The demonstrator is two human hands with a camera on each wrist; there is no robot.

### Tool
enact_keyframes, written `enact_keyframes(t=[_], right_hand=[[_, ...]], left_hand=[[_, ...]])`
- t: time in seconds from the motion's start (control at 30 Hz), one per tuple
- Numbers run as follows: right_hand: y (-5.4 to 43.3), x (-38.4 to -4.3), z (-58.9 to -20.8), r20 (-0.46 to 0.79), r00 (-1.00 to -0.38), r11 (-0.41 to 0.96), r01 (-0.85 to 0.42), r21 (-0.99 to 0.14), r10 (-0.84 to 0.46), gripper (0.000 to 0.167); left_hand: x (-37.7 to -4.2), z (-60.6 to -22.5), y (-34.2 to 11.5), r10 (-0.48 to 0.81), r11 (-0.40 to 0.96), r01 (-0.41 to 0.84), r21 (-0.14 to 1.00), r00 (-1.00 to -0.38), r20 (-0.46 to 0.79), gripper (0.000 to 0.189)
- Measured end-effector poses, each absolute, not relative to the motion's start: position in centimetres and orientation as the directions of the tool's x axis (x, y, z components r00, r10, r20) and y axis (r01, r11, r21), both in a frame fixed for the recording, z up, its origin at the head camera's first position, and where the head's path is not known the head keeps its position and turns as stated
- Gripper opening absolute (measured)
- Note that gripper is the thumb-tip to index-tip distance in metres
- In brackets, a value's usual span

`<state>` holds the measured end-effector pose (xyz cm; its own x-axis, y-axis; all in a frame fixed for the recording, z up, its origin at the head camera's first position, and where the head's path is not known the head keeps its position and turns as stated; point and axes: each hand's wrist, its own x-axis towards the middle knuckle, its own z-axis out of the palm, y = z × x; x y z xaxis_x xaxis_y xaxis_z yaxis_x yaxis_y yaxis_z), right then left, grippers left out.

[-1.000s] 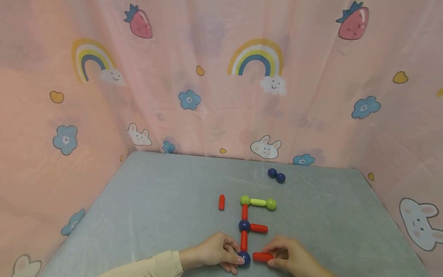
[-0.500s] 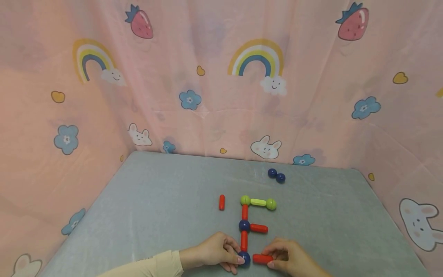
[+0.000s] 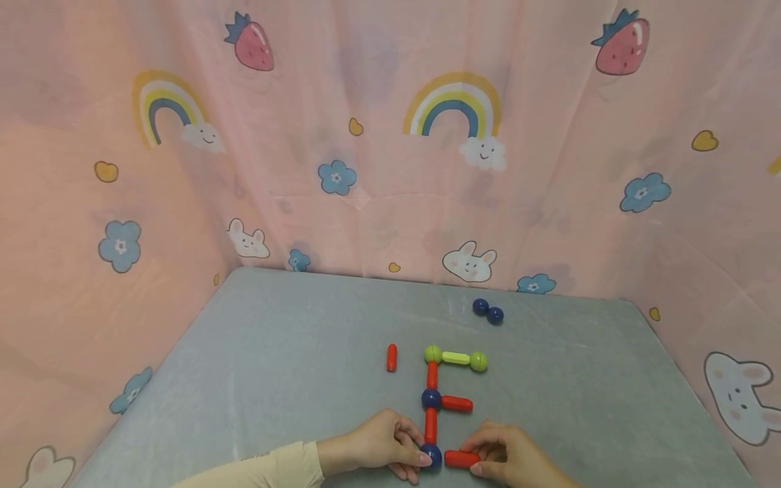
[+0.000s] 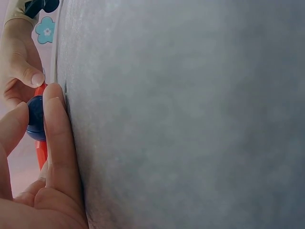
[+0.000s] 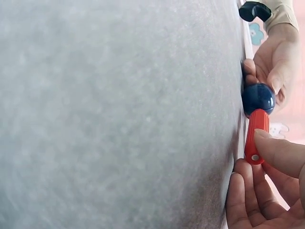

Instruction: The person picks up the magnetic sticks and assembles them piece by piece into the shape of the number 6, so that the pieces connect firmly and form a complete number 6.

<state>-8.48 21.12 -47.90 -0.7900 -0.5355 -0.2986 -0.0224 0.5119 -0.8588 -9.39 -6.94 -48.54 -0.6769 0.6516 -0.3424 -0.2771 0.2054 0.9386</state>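
Observation:
My left hand (image 3: 390, 444) pinches a dark blue ball (image 3: 432, 457) between thumb and fingers at the near end of a row of joined pieces. In the left wrist view the blue ball (image 4: 36, 118) sits between the thumb and the straight index finger. A red magnetic rod (image 3: 462, 459) is pinched in my right hand (image 3: 509, 454), pointing at the ball from the right with a small gap in the head view. In the right wrist view the red rod (image 5: 257, 136) shows a round metal disc in its near end and overlaps the ball.
Above the held ball runs a red rod (image 3: 430, 425), a blue ball (image 3: 431, 398) with a red side rod (image 3: 457, 404), and a green ball-and-rod arm (image 3: 455, 358). A loose red rod (image 3: 392, 358) lies left. Two blue balls (image 3: 488, 311) rest farther back on the grey table (image 3: 293, 352).
The right hand's red rod has moved slightly down and toward the blue ball, narrowing the gap. The left hand keeps its hold on the ball.

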Motion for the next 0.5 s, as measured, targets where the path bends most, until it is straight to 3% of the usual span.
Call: enact_keyframes(t=[0.5], right_hand=[[20.79,-8.28,-47.96,-0.256,-0.783,0.488,-0.069,-0.87,-0.567,0.025]], left_hand=[[-9.29,-48.29,-6.84,0.644,0.215,-0.281,0.935,-0.68,-0.352,0.012]])
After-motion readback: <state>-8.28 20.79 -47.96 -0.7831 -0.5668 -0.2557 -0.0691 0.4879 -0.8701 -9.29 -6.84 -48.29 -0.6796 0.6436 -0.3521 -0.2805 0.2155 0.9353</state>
